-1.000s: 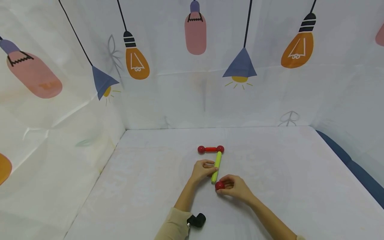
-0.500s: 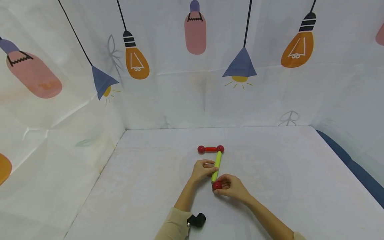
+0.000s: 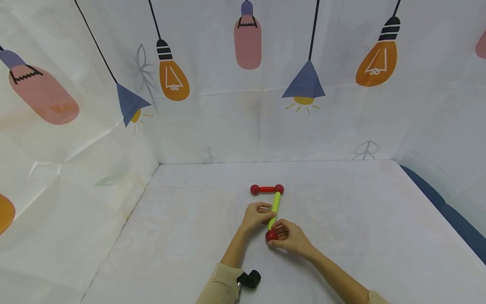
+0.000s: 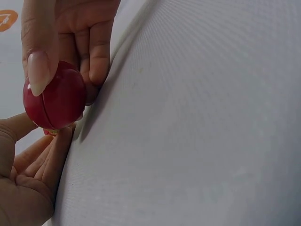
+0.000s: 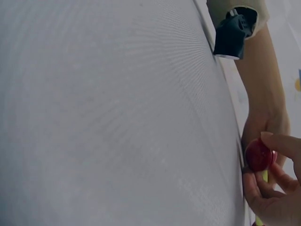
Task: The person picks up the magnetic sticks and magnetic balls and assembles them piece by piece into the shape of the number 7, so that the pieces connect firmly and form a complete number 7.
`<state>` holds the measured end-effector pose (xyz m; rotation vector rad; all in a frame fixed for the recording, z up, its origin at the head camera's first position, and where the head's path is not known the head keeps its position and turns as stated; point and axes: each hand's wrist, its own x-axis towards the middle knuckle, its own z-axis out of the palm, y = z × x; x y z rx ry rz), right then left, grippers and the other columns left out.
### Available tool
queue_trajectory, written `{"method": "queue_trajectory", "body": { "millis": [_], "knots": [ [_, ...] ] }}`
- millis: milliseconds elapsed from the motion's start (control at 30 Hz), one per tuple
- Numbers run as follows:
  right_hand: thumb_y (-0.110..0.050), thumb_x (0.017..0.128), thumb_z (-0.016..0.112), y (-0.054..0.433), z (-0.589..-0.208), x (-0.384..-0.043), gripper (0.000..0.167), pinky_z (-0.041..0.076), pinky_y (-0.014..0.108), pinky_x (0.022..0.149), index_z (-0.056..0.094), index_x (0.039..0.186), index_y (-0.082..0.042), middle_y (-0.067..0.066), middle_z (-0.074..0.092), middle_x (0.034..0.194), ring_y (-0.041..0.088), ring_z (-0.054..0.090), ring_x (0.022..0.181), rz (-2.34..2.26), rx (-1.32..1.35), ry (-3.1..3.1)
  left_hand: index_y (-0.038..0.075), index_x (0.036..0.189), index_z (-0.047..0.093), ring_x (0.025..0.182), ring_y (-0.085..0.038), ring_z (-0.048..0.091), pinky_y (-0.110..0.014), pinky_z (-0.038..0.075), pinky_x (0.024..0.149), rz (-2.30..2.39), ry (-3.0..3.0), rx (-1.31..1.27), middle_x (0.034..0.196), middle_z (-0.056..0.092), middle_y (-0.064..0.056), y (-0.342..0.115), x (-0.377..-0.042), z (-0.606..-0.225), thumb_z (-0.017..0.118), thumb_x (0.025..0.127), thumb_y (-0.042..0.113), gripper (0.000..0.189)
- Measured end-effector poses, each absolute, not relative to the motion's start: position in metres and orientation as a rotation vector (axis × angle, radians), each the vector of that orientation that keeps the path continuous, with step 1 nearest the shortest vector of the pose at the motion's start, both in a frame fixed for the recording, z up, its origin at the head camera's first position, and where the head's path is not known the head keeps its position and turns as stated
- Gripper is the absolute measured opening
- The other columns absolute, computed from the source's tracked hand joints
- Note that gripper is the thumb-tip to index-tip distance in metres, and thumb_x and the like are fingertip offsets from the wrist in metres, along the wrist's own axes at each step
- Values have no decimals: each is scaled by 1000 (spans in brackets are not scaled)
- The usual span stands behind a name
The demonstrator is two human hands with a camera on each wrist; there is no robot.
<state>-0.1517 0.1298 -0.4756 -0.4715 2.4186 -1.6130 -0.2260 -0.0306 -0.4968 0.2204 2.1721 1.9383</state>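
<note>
A yellow-green rod (image 3: 276, 203) lies on the table, its far end at a red ball (image 3: 279, 188). My left hand (image 3: 256, 216) pinches this rod around its middle from the left side. Between thumb and fingers my right hand (image 3: 294, 240) holds another red ball (image 3: 271, 235), right at the rod's near end. In the left wrist view that ball (image 4: 56, 101) shows a seam line under the thumb, and it hides most of the rod. At the far end, a short red rod (image 3: 267, 189) joins the ball there to a third red ball (image 3: 255, 189).
The white tabletop (image 3: 182, 236) spreads around both hands. Behind it hangs a white sheet (image 3: 224, 122) printed with lamps and bulbs. A black wrist camera (image 3: 249, 279) sits on the left sleeve. Something dark blue (image 3: 442, 202) stands past the table's right edge.
My right hand has moved slightly left with its red ball, from beside the yellow-green rod's near end to right against that end. The left hand and the other pieces have stayed put.
</note>
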Motion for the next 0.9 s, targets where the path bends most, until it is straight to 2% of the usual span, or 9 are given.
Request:
{"method": "queue_trajectory", "body": {
  "millis": [267, 500, 733, 900],
  "knots": [
    [-11, 76, 77, 127, -476, -152, 38, 53, 21, 68, 53, 101, 5, 15, 66, 91, 21, 64, 80, -1634, -506, 2438, -15, 108, 60, 77, -27, 69, -29, 56, 63, 1952, 2155, 256, 93, 67, -29, -33, -210, -465, 70, 80, 2, 35],
    [-11, 76, 77, 126, -476, -152, 39, 52, 18, 67, 52, 101, 5, 13, 66, 88, 19, 63, 77, -1616, -492, 2462, -16, 107, 60, 77, -27, 69, -27, 55, 62, 1946, 2137, 262, 93, 67, -30, -33, -209, -464, 69, 81, 2, 33],
    [-11, 78, 76, 130, -474, -155, 40, 54, 24, 71, 52, 105, 6, 15, 66, 92, 24, 64, 83, -1633, -456, 2389, -17, 109, 59, 76, -25, 69, -29, 56, 63, 1947, 2146, 289, 93, 67, -30, -32, -213, -469, 69, 80, 1, 35],
    [-9, 80, 74, 134, -473, -156, 40, 55, 26, 72, 52, 108, 8, 18, 66, 94, 27, 64, 86, -1660, -462, 2343, -15, 114, 58, 80, -30, 69, -30, 56, 64, 1972, 2205, 262, 93, 68, -27, -28, -221, -489, 71, 79, 2, 41]
  ]
}}
